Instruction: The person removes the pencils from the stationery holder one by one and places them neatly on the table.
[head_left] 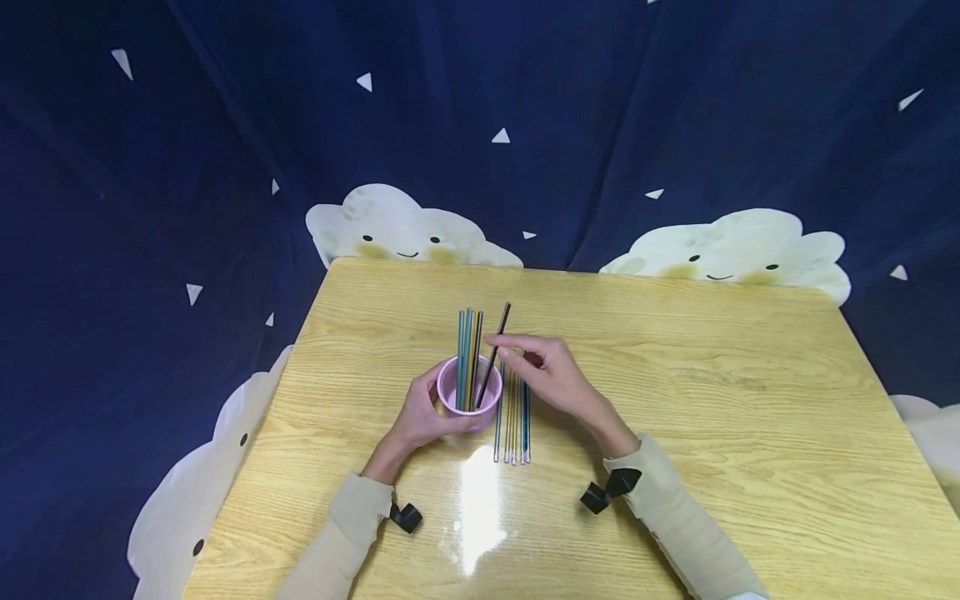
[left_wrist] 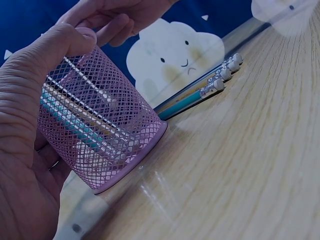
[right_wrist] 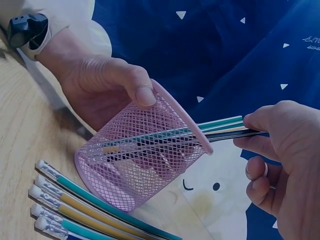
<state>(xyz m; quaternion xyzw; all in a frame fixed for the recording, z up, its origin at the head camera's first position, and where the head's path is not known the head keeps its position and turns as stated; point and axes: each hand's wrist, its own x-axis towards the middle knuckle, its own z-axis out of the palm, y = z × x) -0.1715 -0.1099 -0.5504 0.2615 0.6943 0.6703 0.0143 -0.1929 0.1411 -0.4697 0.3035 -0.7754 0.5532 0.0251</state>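
A pink mesh pencil cup [right_wrist: 127, 172] stands on the table, with the left hand [head_left: 422, 412] curled round its side and the thumb near the rim. Several pencils [head_left: 468, 354] in teal, yellow and dark colours lean inside, eraser ends down. Between thumb and fingertips, the right hand [head_left: 557, 377] pinches a dark pencil [head_left: 505, 315] near its upper part. That pencil slants over the rim, its lower end inside the cup. Just right of the cup, several more pencils [head_left: 513, 429] lie side by side, their white erasers [right_wrist: 46, 229] towards the person.
The wooden table [head_left: 720, 400] reaches back to a dark blue curtain [head_left: 480, 92] printed with clouds and white triangles. A bright light reflection falls on the tabletop in front of the cup. Black straps with small devices sit on both wrists.
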